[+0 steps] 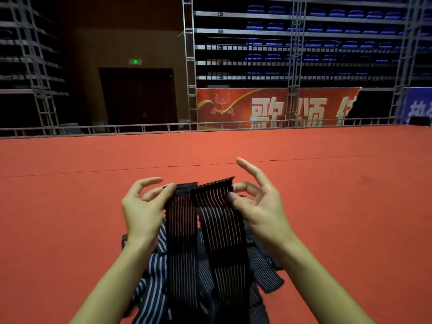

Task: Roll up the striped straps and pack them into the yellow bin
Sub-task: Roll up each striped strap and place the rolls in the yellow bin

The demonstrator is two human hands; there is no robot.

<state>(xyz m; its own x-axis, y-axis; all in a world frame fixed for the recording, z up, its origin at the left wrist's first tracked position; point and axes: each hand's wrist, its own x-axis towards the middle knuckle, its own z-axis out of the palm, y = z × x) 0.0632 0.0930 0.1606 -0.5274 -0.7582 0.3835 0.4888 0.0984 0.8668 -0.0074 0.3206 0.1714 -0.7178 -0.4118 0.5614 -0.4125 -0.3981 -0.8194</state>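
Note:
I hold a black strap with thin pale stripes (pixel 217 220) up in front of me. It is folded over at the top and its two lengths hang down side by side. My left hand (pixel 145 206) pinches the top left corner between thumb and fingers. My right hand (pixel 254 202) pinches the top right edge with thumb and middle fingers, the index finger pointing up and away. Below lies a heap of more striped straps (pixel 154 284) on the red floor. No yellow bin is in view.
Red carpet (pixel 70 206) stretches ahead to a low metal rail (pixel 140 128). Beyond it stand truss towers, a red banner (pixel 268 108), dark doors and tiers of blue seats.

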